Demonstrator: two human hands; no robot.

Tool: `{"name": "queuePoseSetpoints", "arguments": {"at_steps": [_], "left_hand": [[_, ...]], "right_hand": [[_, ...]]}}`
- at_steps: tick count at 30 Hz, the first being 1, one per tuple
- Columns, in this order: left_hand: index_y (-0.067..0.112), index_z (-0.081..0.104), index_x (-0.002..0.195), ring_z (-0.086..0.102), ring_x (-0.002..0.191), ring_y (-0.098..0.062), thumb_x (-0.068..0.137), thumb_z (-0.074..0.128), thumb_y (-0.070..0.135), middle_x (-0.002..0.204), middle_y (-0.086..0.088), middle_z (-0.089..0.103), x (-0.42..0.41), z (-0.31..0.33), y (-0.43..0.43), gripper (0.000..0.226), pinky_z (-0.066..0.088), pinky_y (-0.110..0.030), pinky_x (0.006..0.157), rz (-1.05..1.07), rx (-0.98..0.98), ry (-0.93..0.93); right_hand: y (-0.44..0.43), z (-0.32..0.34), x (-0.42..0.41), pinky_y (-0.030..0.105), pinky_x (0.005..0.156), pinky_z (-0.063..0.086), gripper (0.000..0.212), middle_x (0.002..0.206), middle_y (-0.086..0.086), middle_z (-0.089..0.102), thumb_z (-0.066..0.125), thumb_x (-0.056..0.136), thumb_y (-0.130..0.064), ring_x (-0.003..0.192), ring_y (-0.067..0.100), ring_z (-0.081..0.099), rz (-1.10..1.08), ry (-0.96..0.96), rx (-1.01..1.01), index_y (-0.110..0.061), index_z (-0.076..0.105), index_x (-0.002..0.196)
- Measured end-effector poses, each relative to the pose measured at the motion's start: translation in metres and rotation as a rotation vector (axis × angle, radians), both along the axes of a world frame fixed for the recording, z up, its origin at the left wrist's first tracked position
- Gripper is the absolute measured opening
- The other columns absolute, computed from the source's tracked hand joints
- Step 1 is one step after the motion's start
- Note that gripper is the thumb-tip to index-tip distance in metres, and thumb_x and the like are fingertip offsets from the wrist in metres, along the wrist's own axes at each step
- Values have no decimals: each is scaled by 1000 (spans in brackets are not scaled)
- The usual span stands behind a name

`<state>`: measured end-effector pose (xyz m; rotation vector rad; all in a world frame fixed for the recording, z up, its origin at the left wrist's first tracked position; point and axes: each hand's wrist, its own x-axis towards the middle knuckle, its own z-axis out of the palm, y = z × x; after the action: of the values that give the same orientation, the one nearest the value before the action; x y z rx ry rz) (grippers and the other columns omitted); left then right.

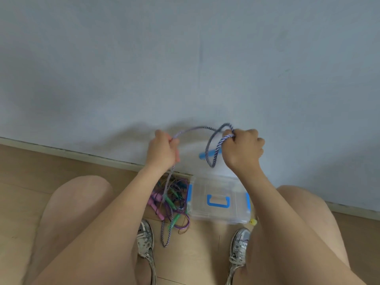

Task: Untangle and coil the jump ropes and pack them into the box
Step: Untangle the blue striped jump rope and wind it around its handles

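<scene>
Hands — left hand (164,150) and right hand (242,149), both raised, each gripping the striped rope (197,128); right holds a loop of it.
Wall (185,58): grey-blue, behind.
Floor (24,171): wood.
Box (218,214): clear, blue handle, on floor below hands.
Tangle (174,199) — more ropes, pink and green handles, just left of box.

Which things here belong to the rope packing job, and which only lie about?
For the job: braided purple rope, gripped by left hand and right hand; tangled ropes on the floor; clear box.
Lying about: small yellow object beside the box.
</scene>
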<state>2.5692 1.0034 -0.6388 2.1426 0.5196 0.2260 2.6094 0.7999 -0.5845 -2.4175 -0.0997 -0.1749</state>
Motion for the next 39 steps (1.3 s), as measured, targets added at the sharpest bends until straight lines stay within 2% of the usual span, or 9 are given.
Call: {"name": "queuePoseSetpoints", "arguments": {"at_steps": [5,8,13,17,22,28,31,35,39], "left_hand": [[-1,62,110,77,72,-26,108,60,16,89,-10,79,-4,52,-8,17,65,-39,66,10,-776,-329],[-3,57,120,80,91,-31,110,56,16,104,-16,79,-5,58,-16,22,65,-39,71,3,-967,-373],[-3,55,121,79,100,-34,111,54,14,111,-21,78,-3,56,-19,20,65,-36,79,-18,-1079,-422],[-2,58,113,79,101,-34,108,59,12,108,-23,78,-5,58,-15,14,64,-38,86,-26,-1005,-458],[8,69,106,68,67,-8,104,69,23,86,0,66,2,38,8,15,64,-42,85,154,-604,-424],[27,70,125,69,115,-17,98,59,1,125,5,74,-5,10,10,39,56,-38,97,-403,-256,203],[36,52,139,65,126,-14,98,67,2,130,10,73,-11,1,4,55,51,-39,111,-588,-258,334],[28,30,140,74,113,-23,109,55,11,108,-3,81,-11,-2,-2,43,56,-40,102,-483,-274,338],[7,54,121,80,83,-29,111,52,16,92,-15,79,-8,0,1,13,66,-50,84,-78,-342,214]], "right_hand": [[7,-15,-8,43,63,44,35,68,11,62,46,101,-19,65,34,56,431,225,-56,-6,49,69],[21,-19,-24,50,80,57,31,84,9,72,47,109,-28,73,21,65,696,445,11,-5,66,103],[40,-21,-42,27,76,58,25,123,23,65,42,113,-28,83,14,64,798,604,369,-37,59,129],[49,-18,-44,43,90,60,24,109,8,65,41,114,-33,86,12,65,743,568,432,-20,57,126],[51,-9,-36,22,65,44,28,74,-10,65,40,115,-24,60,0,54,563,272,572,-4,54,101],[44,4,-25,44,69,57,32,89,16,77,35,116,-24,74,32,67,367,202,897,-3,51,99],[36,8,-16,36,73,60,28,97,22,76,34,116,-22,82,30,72,321,135,1042,-6,50,100],[27,5,-8,41,79,60,29,96,16,76,33,113,-23,82,26,71,204,-45,941,-11,53,97],[18,5,-3,29,64,47,27,74,4,63,42,109,-21,64,12,52,47,-234,547,-7,54,89]]}}
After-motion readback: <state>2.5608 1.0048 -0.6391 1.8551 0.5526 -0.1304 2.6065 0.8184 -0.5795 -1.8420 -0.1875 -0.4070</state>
